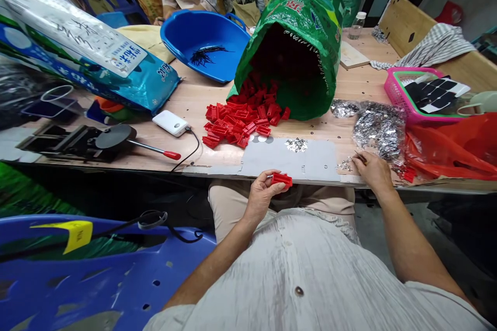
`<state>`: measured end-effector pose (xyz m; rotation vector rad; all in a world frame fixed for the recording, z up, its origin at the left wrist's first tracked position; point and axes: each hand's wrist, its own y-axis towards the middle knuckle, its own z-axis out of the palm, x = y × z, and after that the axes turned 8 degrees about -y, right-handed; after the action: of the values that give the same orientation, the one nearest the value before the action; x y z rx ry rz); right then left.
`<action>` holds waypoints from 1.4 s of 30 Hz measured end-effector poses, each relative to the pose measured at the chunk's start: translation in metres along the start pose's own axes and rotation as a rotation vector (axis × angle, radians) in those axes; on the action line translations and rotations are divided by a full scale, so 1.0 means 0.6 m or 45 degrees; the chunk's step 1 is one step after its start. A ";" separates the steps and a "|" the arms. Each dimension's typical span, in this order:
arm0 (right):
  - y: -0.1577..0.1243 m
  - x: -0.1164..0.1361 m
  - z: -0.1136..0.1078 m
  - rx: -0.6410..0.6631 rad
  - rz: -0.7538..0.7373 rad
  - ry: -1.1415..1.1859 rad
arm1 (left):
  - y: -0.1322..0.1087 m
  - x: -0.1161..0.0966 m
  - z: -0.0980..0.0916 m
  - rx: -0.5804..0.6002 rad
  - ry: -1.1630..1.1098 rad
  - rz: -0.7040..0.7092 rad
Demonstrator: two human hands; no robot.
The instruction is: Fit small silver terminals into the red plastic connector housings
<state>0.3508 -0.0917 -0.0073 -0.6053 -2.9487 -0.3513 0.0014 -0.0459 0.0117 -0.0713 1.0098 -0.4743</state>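
My left hand [261, 197] is closed on a small red plastic clip [281, 179], held just below the table's front edge. My right hand [371, 169] rests on the table edge, its fingers pinched on a thin stick-like tool whose tip [359, 154] reaches among loose small silver metal pieces [345, 165]. A pile of several red plastic clips [243, 116] spills from a green sack [298, 46] lying on its side. A grey sheet [272, 158] lies in front of me with a little heap of silver bits [296, 145] on it.
A blue basin [182, 36] with dark thin parts stands at the back. A bag of silver pieces [378, 126], a red plastic bag [454, 150] and a pink basket [392, 90] sit at right. A white power bank [170, 122], a black press tool [97, 139] and a blue-white sack [77, 46] lie at left. A blue chair [116, 279] stands beside me.
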 end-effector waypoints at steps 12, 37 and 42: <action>-0.045 0.144 -0.072 0.117 -0.197 0.797 | -0.011 0.001 0.012 -0.029 0.637 0.574; -0.068 0.281 -0.079 0.266 -0.745 0.892 | -0.026 -0.013 0.026 0.068 0.986 1.093; -0.059 0.260 -0.079 0.540 -0.626 1.064 | -0.030 -0.012 0.024 0.029 0.950 1.048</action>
<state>0.1966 -0.0766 0.0553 0.2792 -2.1944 0.0099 0.0042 -0.0612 0.0300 0.5644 1.6386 0.2807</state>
